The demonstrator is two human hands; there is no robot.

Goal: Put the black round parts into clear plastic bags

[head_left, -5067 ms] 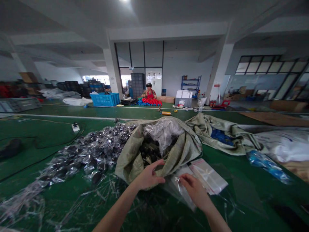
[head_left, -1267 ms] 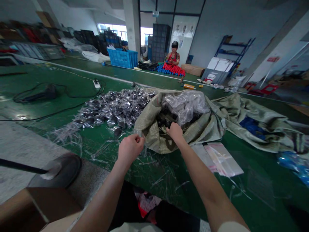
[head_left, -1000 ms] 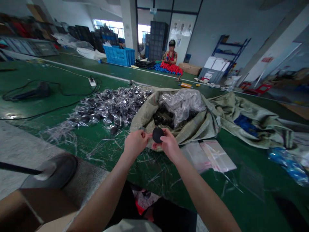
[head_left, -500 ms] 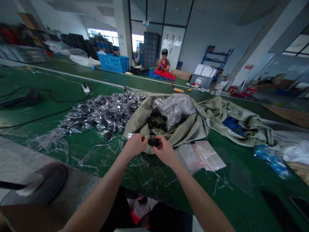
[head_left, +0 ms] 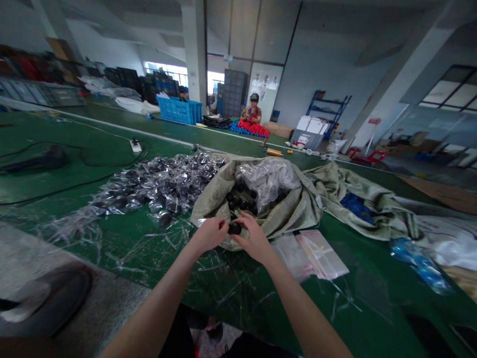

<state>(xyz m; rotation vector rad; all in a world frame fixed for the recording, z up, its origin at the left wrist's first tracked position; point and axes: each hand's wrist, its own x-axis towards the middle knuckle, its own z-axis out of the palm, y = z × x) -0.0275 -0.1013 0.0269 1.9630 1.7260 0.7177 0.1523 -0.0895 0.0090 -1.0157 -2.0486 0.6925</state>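
My right hand (head_left: 252, 239) pinches a small round black part (head_left: 234, 228) in front of me. My left hand (head_left: 208, 233) is closed on the edge of a thin clear plastic bag (head_left: 207, 221) right beside that part; the two hands nearly touch. Just beyond them lies an open grey-green woven sack (head_left: 286, 211) with more black parts (head_left: 240, 199) inside and a crumpled clear liner (head_left: 269, 178). A stack of flat clear bags (head_left: 316, 251) lies on the green floor to the right of my right hand.
A heap of bagged black parts (head_left: 160, 181) spreads to the left of the sack. A second sack (head_left: 357, 199) with blue contents lies at right. Cables and a power strip (head_left: 136, 146) run at left. Another person (head_left: 254, 110) sits far back by red and blue items and a blue crate (head_left: 179, 109).
My right hand reached into the sack, came out with a black part and brought it to my left hand, which holds the clear bag. The view has tilted upward.
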